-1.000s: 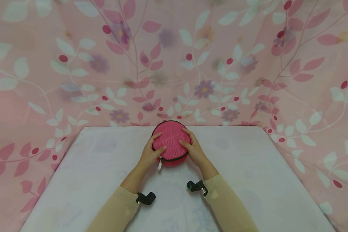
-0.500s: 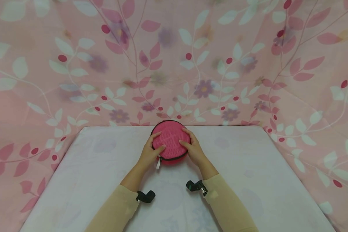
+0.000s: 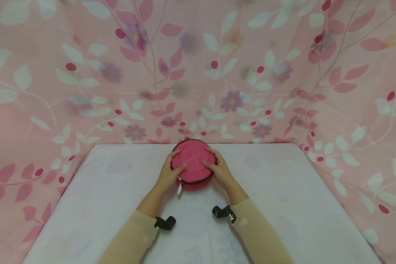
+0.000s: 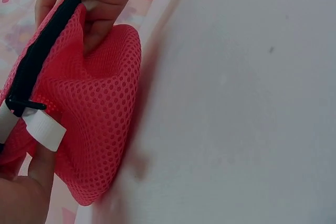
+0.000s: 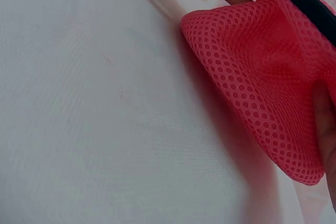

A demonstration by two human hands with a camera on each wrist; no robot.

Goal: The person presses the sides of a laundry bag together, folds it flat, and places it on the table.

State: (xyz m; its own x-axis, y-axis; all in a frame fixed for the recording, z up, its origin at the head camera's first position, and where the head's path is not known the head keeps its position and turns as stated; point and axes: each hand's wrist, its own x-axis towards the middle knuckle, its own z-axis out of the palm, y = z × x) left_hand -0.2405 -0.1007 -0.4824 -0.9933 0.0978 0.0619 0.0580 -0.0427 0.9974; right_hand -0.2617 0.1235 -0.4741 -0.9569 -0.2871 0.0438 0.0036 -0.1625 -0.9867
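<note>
A round pink mesh pouch [image 3: 194, 165] with a black zipper around its rim is held between both hands near the table's far edge. My left hand [image 3: 168, 171] grips its left side, thumb on the top face and other fingers around the edge. On the right side my right hand [image 3: 221, 169] grips it the same way. A white pull tab [image 3: 179, 189] hangs from the zipper by the left hand. In the left wrist view the mesh underside [image 4: 100, 114] sags in folds close to the table. The right wrist view shows the mesh wall [image 5: 252, 87] and part of the zipper.
A white cloth covers the table [image 3: 267, 205]. Pink floral fabric [image 3: 198, 73] hangs behind and along both sides. Black wrist cameras, a left one [image 3: 165, 223] and a right one [image 3: 222, 211], stick out from the sleeves.
The pouch has shifted slightly left, and its top face has tilted a little. My left hand has moved slightly left with it; both hands keep their hold.
</note>
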